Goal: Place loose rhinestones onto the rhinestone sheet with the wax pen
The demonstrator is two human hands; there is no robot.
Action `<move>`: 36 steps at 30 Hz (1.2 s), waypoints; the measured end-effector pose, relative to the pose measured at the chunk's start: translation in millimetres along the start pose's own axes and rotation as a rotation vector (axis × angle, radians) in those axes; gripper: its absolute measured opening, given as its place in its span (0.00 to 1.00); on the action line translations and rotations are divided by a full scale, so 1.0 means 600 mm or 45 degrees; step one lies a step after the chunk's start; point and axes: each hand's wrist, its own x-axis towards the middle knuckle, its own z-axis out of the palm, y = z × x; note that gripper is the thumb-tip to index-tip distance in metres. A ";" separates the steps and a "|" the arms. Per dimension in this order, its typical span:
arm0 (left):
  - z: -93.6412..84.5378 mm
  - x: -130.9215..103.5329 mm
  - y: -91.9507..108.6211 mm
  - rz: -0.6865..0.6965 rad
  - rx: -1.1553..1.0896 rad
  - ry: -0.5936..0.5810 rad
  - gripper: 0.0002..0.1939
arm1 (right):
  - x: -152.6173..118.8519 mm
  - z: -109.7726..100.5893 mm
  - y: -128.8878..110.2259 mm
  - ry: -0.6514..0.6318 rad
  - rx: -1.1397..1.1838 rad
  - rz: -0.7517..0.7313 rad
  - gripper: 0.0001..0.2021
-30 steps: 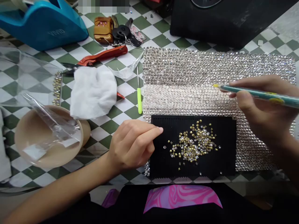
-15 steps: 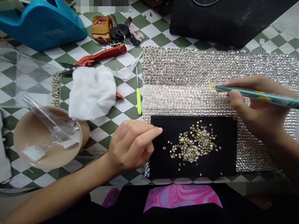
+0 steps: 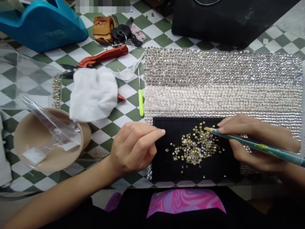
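A green-and-white checkered cloth is covering the counter (image 3: 100,127). Well to the left of the left hand's grip, a tan bowl (image 3: 49,149) is holding crumpled clear plastic. Beyond that grip are lying a white tissue (image 3: 93,93), red-handled pliers (image 3: 102,57), a bunch of keys (image 3: 119,31), a blue tape dispenser (image 3: 43,27) and a needle tool with a lime handle (image 3: 141,101). A black case (image 3: 228,19) is occupying the far edge.

A wide rhinestone sheet (image 3: 221,82), set in tight glittering rows, is lying beyond both hands. A black ridged tray (image 3: 166,165) is resting on its near edge, between the two hands. A loose heap of small gold-backed rhinestones (image 3: 195,144) is lying at the tray's middle, just left of the right hand's grip.

The left hand (image 3: 134,148) is resting loosely curled at the tray's left edge, index finger extended onto the tray, grip holding nothing.

The right hand (image 3: 254,143) is keeping its grip closed on a teal picker pencil (image 3: 262,147), held like a pen. The pencil's yellow tip is pointing left and meeting the upper right part of the heap.
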 end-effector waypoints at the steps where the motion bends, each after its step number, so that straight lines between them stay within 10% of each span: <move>1: 0.000 0.000 0.000 0.000 0.002 0.004 0.15 | 0.001 0.000 0.000 -0.015 0.001 -0.016 0.17; 17: -0.002 0.001 -0.001 0.000 0.014 -0.002 0.15 | -0.007 -0.007 0.007 0.065 0.080 0.012 0.19; 23: -0.002 0.003 -0.002 0.013 0.015 -0.026 0.15 | 0.022 -0.020 0.054 0.503 -0.231 0.234 0.13; 36: -0.009 0.005 -0.004 0.010 0.024 -0.052 0.15 | 0.053 -0.017 0.093 0.347 -0.261 0.118 0.11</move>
